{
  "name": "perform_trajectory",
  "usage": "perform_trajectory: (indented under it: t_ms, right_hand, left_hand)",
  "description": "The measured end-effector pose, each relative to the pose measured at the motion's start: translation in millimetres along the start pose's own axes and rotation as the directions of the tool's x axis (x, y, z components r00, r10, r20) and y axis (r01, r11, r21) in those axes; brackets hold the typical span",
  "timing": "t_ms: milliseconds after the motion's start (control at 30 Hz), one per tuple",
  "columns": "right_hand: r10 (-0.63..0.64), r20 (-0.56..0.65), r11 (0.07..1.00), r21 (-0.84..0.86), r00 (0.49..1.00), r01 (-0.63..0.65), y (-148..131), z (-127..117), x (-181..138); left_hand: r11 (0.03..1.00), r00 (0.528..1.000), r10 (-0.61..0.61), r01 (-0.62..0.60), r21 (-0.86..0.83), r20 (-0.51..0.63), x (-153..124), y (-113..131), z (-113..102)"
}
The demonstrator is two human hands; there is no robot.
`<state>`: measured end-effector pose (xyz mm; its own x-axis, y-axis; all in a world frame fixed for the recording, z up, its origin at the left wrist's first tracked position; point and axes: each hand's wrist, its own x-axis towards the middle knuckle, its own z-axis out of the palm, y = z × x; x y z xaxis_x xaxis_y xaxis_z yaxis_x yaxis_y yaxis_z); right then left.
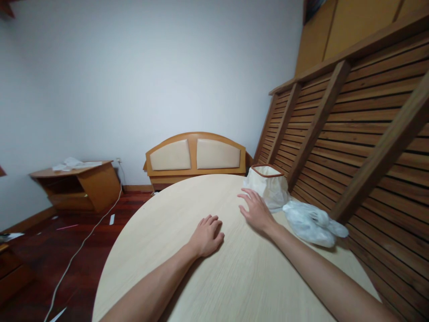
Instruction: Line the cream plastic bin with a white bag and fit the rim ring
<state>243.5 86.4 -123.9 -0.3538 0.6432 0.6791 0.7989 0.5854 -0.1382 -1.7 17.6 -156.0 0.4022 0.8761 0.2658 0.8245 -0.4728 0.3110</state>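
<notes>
Both of my hands rest on a round light-wood table. My left hand lies palm down near the middle, fingers loosely curled onto the surface, holding nothing. My right hand lies flat with fingers spread, just left of a small cream fabric basket with a brown rim; the fingertips are close to its base but I cannot tell if they touch. A crumpled clear plastic bag lies to the right of my right wrist.
A slatted wooden bed frame leans upright along the table's right side. A padded headboard stands against the white wall behind. A low wooden cabinet sits at left, and a white cable runs across the dark floor.
</notes>
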Motion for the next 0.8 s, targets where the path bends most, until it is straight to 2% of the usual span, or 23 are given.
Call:
perform_trajectory:
  t_ms: [67,133,233,333,800]
  right_hand:
    - [0.032,0.17,0.995,0.092,0.985,-0.048,-19.2,7.9,-23.1]
    - [0.03,0.411,0.984,0.149,0.911,-0.1,-30.4,9.8,-40.7]
    - [-0.003,0.607,0.975,0.179,0.795,-0.133,-33.8,2.0,-50.6]
    - [-0.039,0.649,0.972,0.202,0.76,-0.123,-29.6,-8.5,-47.3]
    - [-0.061,0.63,0.973,0.212,0.774,-0.096,-22.8,-7.6,-44.8]
  left_hand:
    - [0.999,0.999,0.034,-0.034,0.002,0.023,-1.0,1.0,-0.6]
    - [0.997,0.995,0.078,-0.078,0.001,0.063,-2.2,1.7,-1.4]
    - [0.991,0.984,0.132,-0.133,0.001,0.121,-3.8,2.8,-3.4]
    - [0.99,0.978,0.139,-0.141,0.002,0.154,-4.7,4.5,-5.8]
    - [0.991,0.978,0.134,-0.135,-0.002,0.157,-2.6,5.2,-6.5]
